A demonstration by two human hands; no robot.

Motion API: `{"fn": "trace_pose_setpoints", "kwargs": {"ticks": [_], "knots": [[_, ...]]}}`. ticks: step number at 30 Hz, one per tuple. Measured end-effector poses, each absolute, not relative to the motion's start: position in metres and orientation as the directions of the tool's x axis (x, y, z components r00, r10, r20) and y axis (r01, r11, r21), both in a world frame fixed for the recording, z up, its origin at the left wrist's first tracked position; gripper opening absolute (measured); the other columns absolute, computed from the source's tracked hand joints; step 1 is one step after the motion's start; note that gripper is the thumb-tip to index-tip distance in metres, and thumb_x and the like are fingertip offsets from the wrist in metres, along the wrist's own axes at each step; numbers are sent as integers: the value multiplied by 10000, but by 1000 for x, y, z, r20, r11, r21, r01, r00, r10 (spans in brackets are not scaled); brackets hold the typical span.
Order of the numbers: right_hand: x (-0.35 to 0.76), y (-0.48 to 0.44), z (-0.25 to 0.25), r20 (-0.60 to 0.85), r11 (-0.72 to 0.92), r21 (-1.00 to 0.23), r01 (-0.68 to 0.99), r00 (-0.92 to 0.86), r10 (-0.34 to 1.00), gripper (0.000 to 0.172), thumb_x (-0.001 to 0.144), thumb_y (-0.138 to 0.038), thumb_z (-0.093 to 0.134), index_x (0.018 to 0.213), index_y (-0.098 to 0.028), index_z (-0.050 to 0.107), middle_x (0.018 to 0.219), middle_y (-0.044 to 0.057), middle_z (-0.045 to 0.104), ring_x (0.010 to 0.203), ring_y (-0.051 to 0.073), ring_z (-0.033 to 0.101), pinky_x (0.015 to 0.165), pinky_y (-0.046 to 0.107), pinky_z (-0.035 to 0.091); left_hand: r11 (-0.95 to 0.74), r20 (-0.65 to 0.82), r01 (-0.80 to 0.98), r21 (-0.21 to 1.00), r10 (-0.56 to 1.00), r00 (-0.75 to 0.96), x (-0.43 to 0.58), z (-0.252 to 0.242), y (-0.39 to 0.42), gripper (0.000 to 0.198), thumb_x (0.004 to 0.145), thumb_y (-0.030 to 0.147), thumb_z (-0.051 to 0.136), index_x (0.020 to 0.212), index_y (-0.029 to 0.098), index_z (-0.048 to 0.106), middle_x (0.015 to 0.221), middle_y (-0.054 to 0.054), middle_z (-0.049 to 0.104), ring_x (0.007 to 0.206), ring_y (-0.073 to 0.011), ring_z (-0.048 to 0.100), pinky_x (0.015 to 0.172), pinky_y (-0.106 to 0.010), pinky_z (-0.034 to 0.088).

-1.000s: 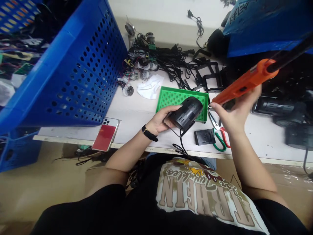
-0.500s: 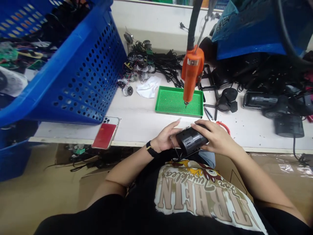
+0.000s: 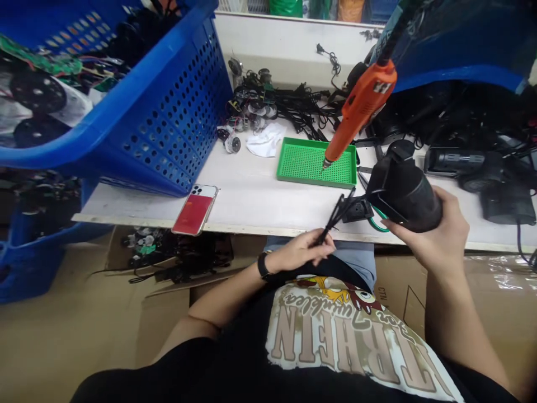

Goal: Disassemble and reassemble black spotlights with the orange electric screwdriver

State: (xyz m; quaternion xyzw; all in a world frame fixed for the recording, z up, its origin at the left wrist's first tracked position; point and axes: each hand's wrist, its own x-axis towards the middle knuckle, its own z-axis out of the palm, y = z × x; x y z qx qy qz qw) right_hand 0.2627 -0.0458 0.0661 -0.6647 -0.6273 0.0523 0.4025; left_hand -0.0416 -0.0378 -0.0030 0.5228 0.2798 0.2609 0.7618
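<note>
My right hand (image 3: 447,235) is wrapped around a black cylindrical housing (image 3: 415,196), tilted over the front of the bench, with an angular flange at its upper end. In my left hand (image 3: 304,250) is a bundle of thin black cable (image 3: 335,217), gripped near the bench's front edge and pointing up to the right. A small black rectangular part (image 3: 357,209) shows between the cable and the housing; I cannot tell whether it is joined to either. Behind the bundle, an orange electric screwdriver (image 3: 361,109) hangs slanted, its tip over a green perforated tray (image 3: 289,178).
A large blue basket (image 3: 168,123) with circuit boards and motors stands at left. A phone (image 3: 195,211) lies by the front edge, a white cloth (image 3: 265,140) farther back. Black housings (image 3: 455,162) and cables crowd the right. A green loop handle (image 3: 377,221) lies beneath the held housing.
My hands have moved apart; the right has carried a black housing to the right, and the left now grips the cable bundle. The screwdriver has swung from near upright to slanted. The view has shifted slightly.
</note>
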Motion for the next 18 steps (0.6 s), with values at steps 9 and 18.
{"fn": "trace_pose_setpoints", "kwargs": {"ticks": [9, 18], "knots": [[188, -55, 8, 174, 83, -719, 690, 63, 983, 923, 733, -696, 848, 1431, -168, 556, 1350, 220, 699, 1226, 397, 698, 1052, 614, 579, -199, 207, 495, 846, 978, 40, -125, 11, 53, 249, 931, 349, 714, 1120, 188, 731, 1143, -105, 722, 1123, -274, 660, 1083, -414, 489], [141, -38, -24, 183, 143, -642, 753, -30, 983, 856, 994, -576, 599, 1650, -130, 277, 1482, 311, 550, 1350, 473, 626, 1060, 704, 570, 72, -75, 65, 995, 996, 55, -46, -33, -10, 326, 959, 432, 651, 1145, 171, 711, 1221, -152, 718, 1221, -326, 652, 1121, -512, 494]]}}
